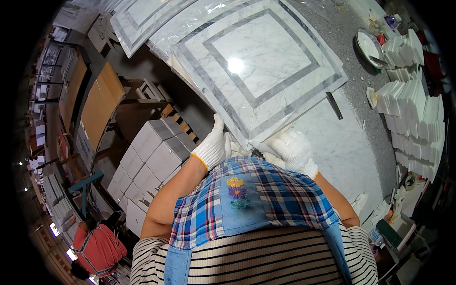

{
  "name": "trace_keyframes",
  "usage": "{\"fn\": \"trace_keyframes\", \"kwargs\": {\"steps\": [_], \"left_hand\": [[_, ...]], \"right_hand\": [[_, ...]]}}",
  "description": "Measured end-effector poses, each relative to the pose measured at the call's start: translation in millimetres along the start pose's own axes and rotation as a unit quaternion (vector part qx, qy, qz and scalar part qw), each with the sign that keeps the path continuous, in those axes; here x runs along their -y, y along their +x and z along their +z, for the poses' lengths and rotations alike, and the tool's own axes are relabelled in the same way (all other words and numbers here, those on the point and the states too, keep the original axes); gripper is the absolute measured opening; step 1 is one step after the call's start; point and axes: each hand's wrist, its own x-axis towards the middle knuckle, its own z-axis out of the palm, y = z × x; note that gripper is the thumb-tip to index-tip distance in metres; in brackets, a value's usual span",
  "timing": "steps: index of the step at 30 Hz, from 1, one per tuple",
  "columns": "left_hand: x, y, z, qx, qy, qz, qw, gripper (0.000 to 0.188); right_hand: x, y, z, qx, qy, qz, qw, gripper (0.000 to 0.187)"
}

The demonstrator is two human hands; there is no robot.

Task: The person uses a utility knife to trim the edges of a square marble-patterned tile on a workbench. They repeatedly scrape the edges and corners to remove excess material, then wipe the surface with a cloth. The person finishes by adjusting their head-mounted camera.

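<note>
Panel: a flat, four-cornered piece, the marble panel (261,61), white with soft grey veining; two darker grey bands run round it as nested frames, with white between them and a white centre.
Finish: glossy, with one bright spot of reflected light left of the centre; a fine diagonal seam runs between the bands at the near corner.
Position: lying on the bench (368,128), near corner pointing at the person's apron (247,199).
Left hand: in a white knit glove, at the panel's left edge by the near corner, thumb raised, other fingers mostly hidden; I cannot tell whether it grips.
Right hand (295,149): gloved likewise, fingers bent in at the panel's edge right of that corner; its hold is unclear too.
Right of the panel: a dark flat strip (334,106) just beside the edge; farther off, a bowl (365,45) and stacked white tiles (408,107).
Left of the panel: pale stacked boxes (152,154), well below bench level.
Beyond the panel, leftward: a similar banded panel (137,23).
</note>
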Motion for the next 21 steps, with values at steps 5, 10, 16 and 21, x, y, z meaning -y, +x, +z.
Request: {"fn": "trace_keyframes", "kwargs": {"steps": [5, 10, 16, 21], "left_hand": [[0.5, 0.6, -2.0, 0.005, -0.004, -0.006, 1.0, 0.092], [-0.2, -0.2, -0.4, 0.0, 0.0, -0.004, 1.0, 0.092], [-0.2, 0.7, -1.3, 0.001, -0.011, -0.013, 1.0, 0.091], [0.6, 0.7, -2.0, -0.002, -0.004, -0.01, 1.0, 0.091]], "right_hand": [[0.1, 3.4, 1.2, -0.036, 0.004, -0.028, 0.999, 0.024], [0.5, 3.9, 0.1, -0.023, -0.014, -0.036, 0.999, 0.023], [0.4, 5.2, 1.4, -0.015, -0.022, -0.036, 0.999, 0.023], [0.0, 5.0, 1.9, -0.013, -0.021, -0.038, 0.999, 0.022]]}}
